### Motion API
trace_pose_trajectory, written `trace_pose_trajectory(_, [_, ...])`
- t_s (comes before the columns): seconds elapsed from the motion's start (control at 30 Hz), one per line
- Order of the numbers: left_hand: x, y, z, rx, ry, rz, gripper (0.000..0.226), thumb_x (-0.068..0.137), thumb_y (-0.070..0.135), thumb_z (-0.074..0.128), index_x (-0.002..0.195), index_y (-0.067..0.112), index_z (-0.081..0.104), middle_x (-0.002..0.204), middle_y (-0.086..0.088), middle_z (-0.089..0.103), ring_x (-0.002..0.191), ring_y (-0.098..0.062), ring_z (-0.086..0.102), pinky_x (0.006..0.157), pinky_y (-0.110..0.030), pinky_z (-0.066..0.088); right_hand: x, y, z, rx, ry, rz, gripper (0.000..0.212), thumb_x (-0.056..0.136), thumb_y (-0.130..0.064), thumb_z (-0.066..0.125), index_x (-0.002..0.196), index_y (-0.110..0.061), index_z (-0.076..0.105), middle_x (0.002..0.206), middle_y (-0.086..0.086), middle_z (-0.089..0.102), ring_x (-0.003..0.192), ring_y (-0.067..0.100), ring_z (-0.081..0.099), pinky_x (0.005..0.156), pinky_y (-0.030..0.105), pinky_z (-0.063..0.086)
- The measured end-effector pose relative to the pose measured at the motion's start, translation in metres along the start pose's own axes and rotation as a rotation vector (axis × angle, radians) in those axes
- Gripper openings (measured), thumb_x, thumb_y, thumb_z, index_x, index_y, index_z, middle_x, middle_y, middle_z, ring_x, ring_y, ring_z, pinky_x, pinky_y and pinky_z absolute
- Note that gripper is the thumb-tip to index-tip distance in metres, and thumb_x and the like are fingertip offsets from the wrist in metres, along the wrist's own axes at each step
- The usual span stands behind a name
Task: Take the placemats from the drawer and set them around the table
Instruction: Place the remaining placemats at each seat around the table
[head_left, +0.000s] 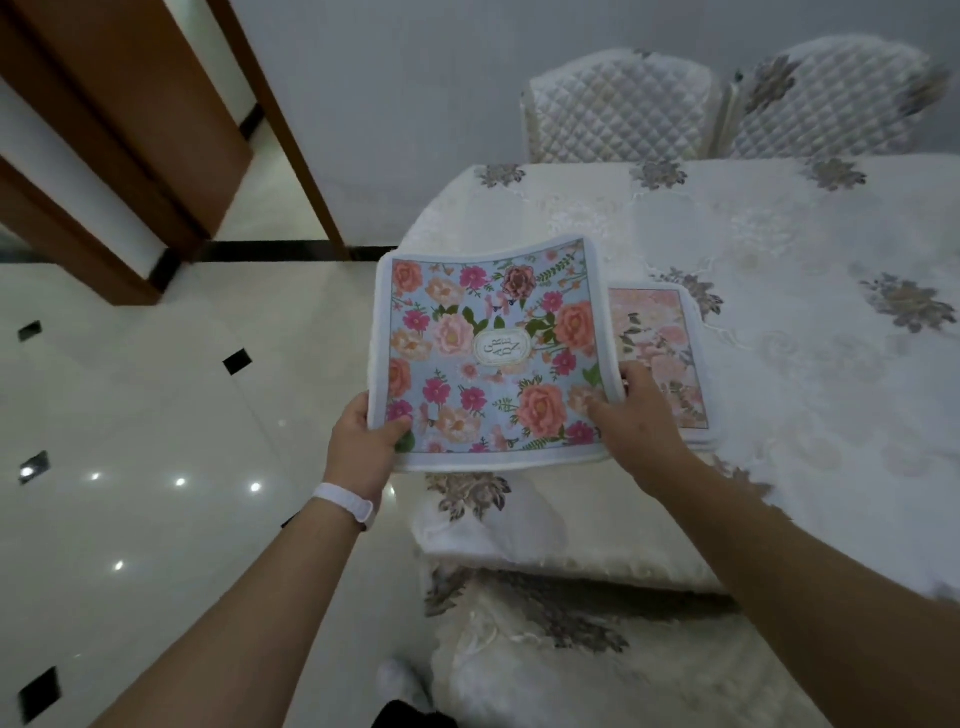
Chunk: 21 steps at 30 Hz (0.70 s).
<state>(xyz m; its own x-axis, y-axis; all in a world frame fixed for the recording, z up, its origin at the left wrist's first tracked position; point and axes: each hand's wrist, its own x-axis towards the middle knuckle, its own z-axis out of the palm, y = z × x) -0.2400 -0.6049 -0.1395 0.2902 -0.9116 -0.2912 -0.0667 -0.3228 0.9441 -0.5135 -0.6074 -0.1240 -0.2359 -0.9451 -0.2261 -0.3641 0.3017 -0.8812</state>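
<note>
A blue floral placemat (493, 353) with a white border is held above the table's near left corner, slightly bowed. My left hand (363, 441) grips its near left corner, thumb on top. My right hand (634, 421) holds its near right edge. Under and to the right lies a small stack of placemats (670, 364) with a pink floral one on top, resting on the table (805, 312), which wears a cream embroidered cloth. A white band circles my left wrist.
Two chairs with quilted white covers (623, 104) (826, 98) stand at the table's far side. A covered chair seat (545, 649) sits below my arms. Glossy tiled floor (130, 415) spreads to the left, with brown door frames (130, 130) beyond.
</note>
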Motion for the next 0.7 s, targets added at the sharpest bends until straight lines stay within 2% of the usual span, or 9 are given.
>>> trace_pose_trajectory(0.07, [0.002,-0.002,-0.030,-0.047,0.007,0.000,0.028,0.087,-0.002,0.063,0.098,0.023,0.064,0.098,-0.004,0.070,0.088,-0.025,0.068,0.079,-0.040,0.057,-0.010,-0.017,0.023,-0.007,-0.010,-0.029,0.021,0.092,-0.028,0.067,0.101,-0.019,0.051,0.091,0.011,0.063,0.077,0.030,0.064,0.062,0.041,0.056])
trace_pose_trajectory(0.17, [0.010,-0.006,-0.078,-0.093,-0.005,0.005,0.027,0.087,-0.002,0.064,0.102,0.021,0.064,0.101,-0.006,0.071,0.090,-0.025,0.069,0.079,-0.040,0.057,-0.029,-0.040,0.062,-0.025,-0.016,-0.038,0.021,0.092,-0.027,0.067,0.104,-0.019,0.051,0.089,0.006,0.063,0.082,0.031,0.065,0.061,0.039,0.055])
trace_pose_trajectory(0.3, [0.027,-0.010,-0.149,-0.118,-0.006,0.016,0.027,0.087,-0.002,0.064,0.099,0.022,0.064,0.097,-0.006,0.070,0.087,-0.025,0.068,0.077,-0.038,0.057,-0.052,-0.068,0.126,-0.050,-0.005,-0.033,0.021,0.092,-0.024,0.066,0.105,-0.020,0.051,0.096,0.013,0.063,0.084,0.032,0.066,0.069,0.046,0.057])
trace_pose_trajectory(0.43, [0.041,-0.012,-0.221,-0.136,0.013,0.026,0.027,0.086,-0.002,0.064,0.103,0.019,0.065,0.103,-0.015,0.070,0.095,-0.034,0.067,0.084,-0.046,0.057,-0.072,-0.101,0.189,-0.051,-0.029,-0.079,0.016,0.092,-0.021,0.065,0.101,-0.016,0.052,0.088,0.009,0.063,0.072,0.027,0.060,0.059,0.035,0.049])
trace_pose_trajectory(0.53, [0.047,-0.009,-0.265,-0.165,0.055,0.047,0.027,0.086,-0.004,0.063,0.097,0.021,0.064,0.095,-0.008,0.070,0.089,-0.030,0.067,0.076,-0.038,0.058,-0.081,-0.123,0.227,-0.030,-0.060,-0.104,0.018,0.092,-0.024,0.066,0.101,-0.019,0.051,0.089,0.000,0.064,0.077,0.018,0.065,0.060,0.032,0.052])
trace_pose_trajectory(0.6, [0.051,-0.008,-0.286,-0.188,0.078,0.059,0.027,0.087,-0.005,0.063,0.096,0.021,0.064,0.092,-0.005,0.070,0.084,-0.025,0.067,0.068,-0.030,0.057,-0.080,-0.136,0.248,-0.036,-0.080,-0.115,0.019,0.093,-0.025,0.065,0.103,-0.020,0.050,0.090,-0.006,0.063,0.077,0.011,0.064,0.058,0.024,0.049])
trace_pose_trajectory(0.7, [0.057,-0.008,-0.311,-0.218,0.112,0.064,0.027,0.087,-0.005,0.062,0.094,0.021,0.064,0.089,-0.003,0.069,0.079,-0.020,0.066,0.063,-0.023,0.057,-0.072,-0.153,0.273,-0.042,-0.114,-0.143,0.019,0.093,-0.022,0.064,0.104,-0.018,0.050,0.090,-0.006,0.061,0.077,0.009,0.063,0.057,0.022,0.047])
